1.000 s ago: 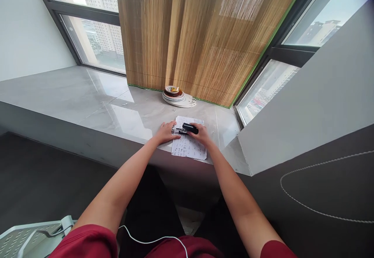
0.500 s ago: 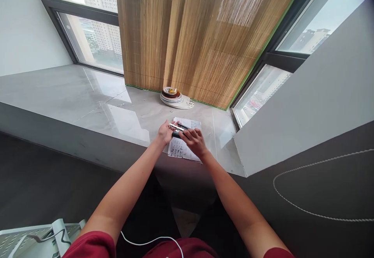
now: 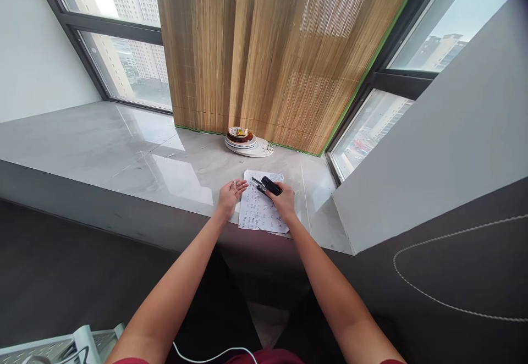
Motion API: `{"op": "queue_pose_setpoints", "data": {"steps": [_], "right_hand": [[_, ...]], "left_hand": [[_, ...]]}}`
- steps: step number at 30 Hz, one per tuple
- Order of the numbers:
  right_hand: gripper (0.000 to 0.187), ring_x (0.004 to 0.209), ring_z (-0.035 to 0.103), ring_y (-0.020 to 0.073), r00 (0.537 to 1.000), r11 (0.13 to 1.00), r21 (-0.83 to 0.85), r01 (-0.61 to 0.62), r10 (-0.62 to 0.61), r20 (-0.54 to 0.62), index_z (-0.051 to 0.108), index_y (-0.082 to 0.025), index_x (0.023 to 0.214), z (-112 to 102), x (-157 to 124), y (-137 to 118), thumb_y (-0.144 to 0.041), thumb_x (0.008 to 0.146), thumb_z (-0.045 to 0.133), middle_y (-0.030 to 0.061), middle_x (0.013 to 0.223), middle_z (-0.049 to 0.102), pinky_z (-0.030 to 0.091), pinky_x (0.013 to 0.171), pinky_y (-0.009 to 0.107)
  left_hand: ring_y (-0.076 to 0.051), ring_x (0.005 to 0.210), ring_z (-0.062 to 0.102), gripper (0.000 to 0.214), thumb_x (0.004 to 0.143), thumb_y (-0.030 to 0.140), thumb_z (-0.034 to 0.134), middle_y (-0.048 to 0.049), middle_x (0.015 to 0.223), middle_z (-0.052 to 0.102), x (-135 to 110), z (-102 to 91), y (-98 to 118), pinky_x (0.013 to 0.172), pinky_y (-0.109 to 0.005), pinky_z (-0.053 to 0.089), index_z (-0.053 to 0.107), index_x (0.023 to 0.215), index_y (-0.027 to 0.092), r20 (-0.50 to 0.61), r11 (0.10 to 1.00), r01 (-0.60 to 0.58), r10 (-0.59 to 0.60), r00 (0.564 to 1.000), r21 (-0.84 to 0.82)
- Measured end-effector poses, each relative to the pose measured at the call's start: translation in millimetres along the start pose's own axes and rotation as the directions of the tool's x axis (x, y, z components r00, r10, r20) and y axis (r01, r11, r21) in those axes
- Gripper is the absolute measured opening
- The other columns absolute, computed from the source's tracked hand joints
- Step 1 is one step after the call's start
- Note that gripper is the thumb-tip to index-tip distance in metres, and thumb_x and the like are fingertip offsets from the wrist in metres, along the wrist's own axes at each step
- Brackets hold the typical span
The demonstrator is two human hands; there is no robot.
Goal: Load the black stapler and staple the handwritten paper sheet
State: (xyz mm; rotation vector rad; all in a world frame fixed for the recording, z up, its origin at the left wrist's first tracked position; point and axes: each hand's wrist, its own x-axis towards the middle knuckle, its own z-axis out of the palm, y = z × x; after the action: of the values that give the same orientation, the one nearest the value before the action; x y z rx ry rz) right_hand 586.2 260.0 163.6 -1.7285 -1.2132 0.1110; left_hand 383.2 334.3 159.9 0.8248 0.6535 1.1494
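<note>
My right hand (image 3: pixel 284 200) is closed around a black stapler (image 3: pixel 270 185) with its top swung up and a metal strip showing at its left end. It is held over sheets of handwritten paper (image 3: pixel 259 210) lying on the sill. Left of the stapler, my left hand (image 3: pixel 231 196) is turned partly palm up, its fingers stretched toward the stapler but apart from it. Whether something tiny rests near the left thumb is too small to make out.
A stack of plates (image 3: pixel 241 143) stands on the grey stone sill (image 3: pixel 177 180), close to a bamboo blind (image 3: pixel 264 67). Windows flank the blind. A white rack (image 3: pixel 88 345) and a white cable (image 3: pixel 214 356) are low at the left, and a beaded cord (image 3: pixel 445 295) hangs right.
My left hand has let go of the stapler and drawn back to the left. The right hand now holds it alone, slightly further right, uncovering more of the paper.
</note>
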Motion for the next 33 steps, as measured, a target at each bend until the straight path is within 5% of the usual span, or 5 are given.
{"op": "queue_pose_setpoints", "data": {"steps": [4,10,15,22,33], "right_hand": [[0.038,0.127,0.059,0.0348,0.943,0.945,-0.050,0.323,-0.326,-0.068,0.073,-0.024,0.129,-4,-6,-19,-0.040,0.094,0.073,0.0146,0.131,0.069,0.050,0.109,0.056],[0.038,0.112,0.070,0.0222,0.708,0.712,0.247,0.657,-0.696,0.122,0.069,-0.036,0.137,5,-13,-45,-0.020,0.104,0.057,0.0058,0.126,0.074,0.061,0.095,0.042],[0.028,0.097,0.073,0.0216,0.768,0.746,0.214,0.631,-0.640,-0.030,0.078,-0.033,0.118,-6,-5,-34,-0.020,0.102,0.059,0.0045,0.106,0.079,0.062,0.085,0.038],[0.011,0.078,0.071,0.0249,0.997,0.990,-0.122,0.066,-0.072,-0.042,0.078,-0.023,0.075,-49,61,62,-0.033,0.080,0.076,0.0042,0.076,0.076,0.055,0.088,0.043],[0.031,0.111,0.063,0.0235,0.986,0.945,-0.322,-0.060,0.107,0.130,0.081,-0.028,0.115,-34,105,112,-0.035,0.090,0.064,0.0047,0.129,0.072,0.049,0.101,0.036]], "left_hand": [[-0.026,0.093,0.079,0.042,0.095,0.053,0.070,-0.0154,0.105,0.080,-12,7.2,-2,0.092,-0.046,0.065,0.073,0.107,0.013,0.185,0.944,-0.171,0.122,0.975,0.280],[-0.022,0.075,0.076,0.047,0.090,0.063,0.069,-0.0076,0.084,0.079,-24,20.5,17,0.066,-0.035,0.066,0.076,0.090,0.016,0.366,0.818,-0.345,0.179,0.913,0.461],[-0.021,0.074,0.075,0.040,0.103,0.052,0.052,-0.0073,0.087,0.079,-15,26.0,24,0.072,-0.036,0.062,0.073,0.099,0.019,0.410,0.671,-0.399,0.152,0.899,0.625],[-0.032,0.116,0.063,0.024,0.101,0.017,0.043,-0.0170,0.114,0.072,63,-4.8,41,0.096,-0.043,0.050,0.067,0.107,0.018,0.313,-0.247,-0.273,0.141,0.939,0.930],[-0.034,0.140,0.049,0.050,0.102,0.017,0.038,-0.0164,0.161,0.047,156,0.0,34,0.110,-0.049,0.044,0.052,0.150,0.018,0.398,-0.366,-0.386,-0.046,0.916,0.847]]}}
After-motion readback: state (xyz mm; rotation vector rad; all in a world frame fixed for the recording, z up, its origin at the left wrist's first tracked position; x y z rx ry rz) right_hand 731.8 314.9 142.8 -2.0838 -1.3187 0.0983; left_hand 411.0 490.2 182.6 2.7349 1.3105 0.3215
